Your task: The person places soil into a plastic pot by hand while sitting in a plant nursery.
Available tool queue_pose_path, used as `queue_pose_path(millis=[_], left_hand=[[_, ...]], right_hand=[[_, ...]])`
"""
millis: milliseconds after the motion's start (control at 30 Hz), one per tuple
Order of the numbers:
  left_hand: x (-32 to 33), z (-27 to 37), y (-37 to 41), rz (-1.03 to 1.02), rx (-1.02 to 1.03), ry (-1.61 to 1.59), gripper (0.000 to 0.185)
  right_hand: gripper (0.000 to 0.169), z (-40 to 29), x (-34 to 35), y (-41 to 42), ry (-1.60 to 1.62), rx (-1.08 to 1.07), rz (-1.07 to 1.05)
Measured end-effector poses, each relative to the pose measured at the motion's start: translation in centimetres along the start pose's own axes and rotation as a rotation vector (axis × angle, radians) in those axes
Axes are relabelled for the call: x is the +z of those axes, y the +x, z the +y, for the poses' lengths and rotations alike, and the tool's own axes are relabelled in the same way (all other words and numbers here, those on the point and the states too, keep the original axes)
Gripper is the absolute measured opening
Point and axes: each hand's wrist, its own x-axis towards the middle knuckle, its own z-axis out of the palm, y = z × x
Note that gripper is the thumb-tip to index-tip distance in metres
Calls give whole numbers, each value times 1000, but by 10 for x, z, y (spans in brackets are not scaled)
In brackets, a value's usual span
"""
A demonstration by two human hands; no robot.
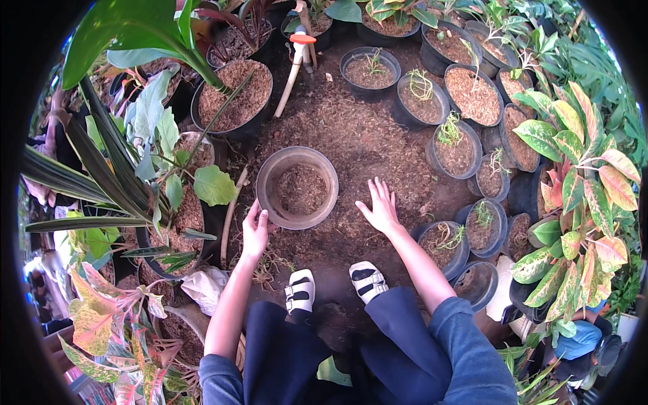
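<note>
A round plastic plant pot, with some brown planting mix at its bottom, stands on the ground in front of me. My left hand is at the pot's lower left side, its thumb and fingers at the outer wall; whether they grip it is hard to tell. To the right of the pot, my right hand is spread palm down over the loose brown mix on the ground, holding nothing. Stringy uprooted plants lie near my left wrist.
Small potted seedlings stand along the right side. A tap with a red handle rises at the top. Large potted plants line the left, beside a stick. Another person is at the lower right.
</note>
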Motion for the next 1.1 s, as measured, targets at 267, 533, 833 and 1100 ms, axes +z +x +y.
queue_pose_path(millis=[267,533,833,1100], left_hand=[[3,10,-6,17,-61,8,43],[7,1,-6,20,-64,-10,43],[0,0,-4,-5,-57,-8,44],[-1,3,-5,-28,-72,-19,45]], right_hand=[[85,-26,8,-1,-21,-184,-65],[78,-20,25,0,38,-277,73],[46,-22,33,2,-35,-436,213],[31,-8,27,17,-120,-579,139]])
